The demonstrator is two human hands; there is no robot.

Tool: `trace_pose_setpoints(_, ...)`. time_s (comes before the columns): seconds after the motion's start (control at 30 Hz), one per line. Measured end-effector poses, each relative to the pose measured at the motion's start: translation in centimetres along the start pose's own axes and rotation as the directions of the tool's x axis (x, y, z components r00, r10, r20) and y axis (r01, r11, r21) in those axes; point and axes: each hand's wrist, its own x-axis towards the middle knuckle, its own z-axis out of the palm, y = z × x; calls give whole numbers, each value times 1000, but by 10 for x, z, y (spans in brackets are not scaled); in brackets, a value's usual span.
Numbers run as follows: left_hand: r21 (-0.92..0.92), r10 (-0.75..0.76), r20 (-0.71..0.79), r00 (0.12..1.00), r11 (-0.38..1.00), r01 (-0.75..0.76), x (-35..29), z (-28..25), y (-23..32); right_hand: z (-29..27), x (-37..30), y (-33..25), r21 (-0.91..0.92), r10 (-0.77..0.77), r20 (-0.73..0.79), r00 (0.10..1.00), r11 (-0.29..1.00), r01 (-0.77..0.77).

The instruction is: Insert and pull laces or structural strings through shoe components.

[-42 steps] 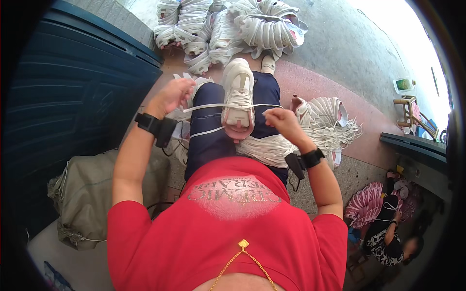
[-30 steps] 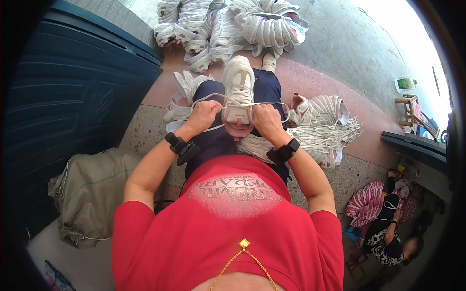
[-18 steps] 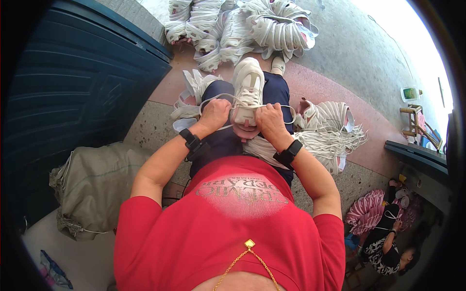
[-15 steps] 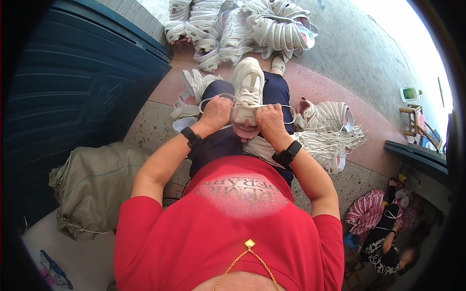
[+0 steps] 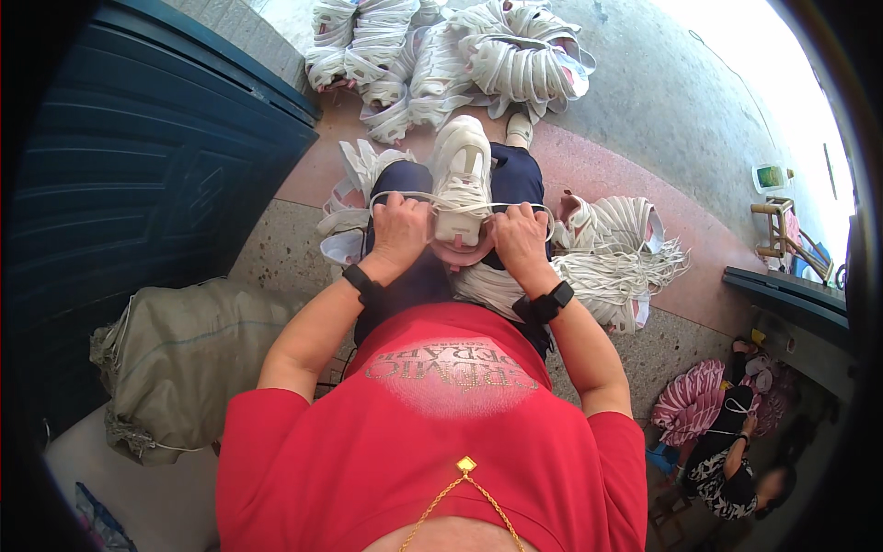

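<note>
Shoelace (image 5: 464,201), white and thin, stretched sideways across the tongue of a pale sneaker (image 5: 460,156) and into both hands, a loop standing out to either side. The sneaker lay over the person's lap, between the legs of dark blue trousers (image 5: 517,178), its toe pointing away and its pink-lined heel turned toward the red shirt (image 5: 441,451). Just beside it, the left hand (image 5: 402,230) had its fingers curled and pressed together, pinching the shoelace; the right hand (image 5: 521,234) did likewise across from it — the exact placing of the fingertips was partly hidden, so I cannot tell how each thumb sat. Both wrists bore black bands (image 5: 552,302). Near the right thigh, a fanned row of white uppers (image 5: 614,221) rested on the floor, with a bundle of loose laces (image 5: 635,274) next to it, while a larger heap of uppers (image 5: 529,69) lay beyond the feet. A dark blue door (image 5: 147,156) and a bulging drab sack (image 5: 198,363) flanked the left side. Off to the lower right — well apart — sat a co-worker (image 5: 722,483) in a patterned top, near pink striped uppers (image 5: 687,402).
</note>
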Motion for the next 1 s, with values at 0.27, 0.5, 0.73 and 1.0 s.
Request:
trace_pose_setpoints(0.27, -141, 199, -100, 975, 967, -212, 15, -22, 10, 19, -8, 16, 397, 26, -67, 997, 918, 3)
trace_pose_setpoints(0.5, -41, 398, 190, 898, 917, -397, 58, 0, 27, -2, -5, 6, 137, -211, -84, 974, 966, 221)
trace_pose_setpoints(0.73, -604, 84, 325, 942, 785, 139, 80, -14, 15, -18, 6, -5, 102, -346, -245, 906, 920, 379)
trace_pose_setpoints(1.0, -472, 332, 491, 805, 878, -75, 99, -1, 53, -213, 43, -17, 758, 273, -618, 737, 455, 467)
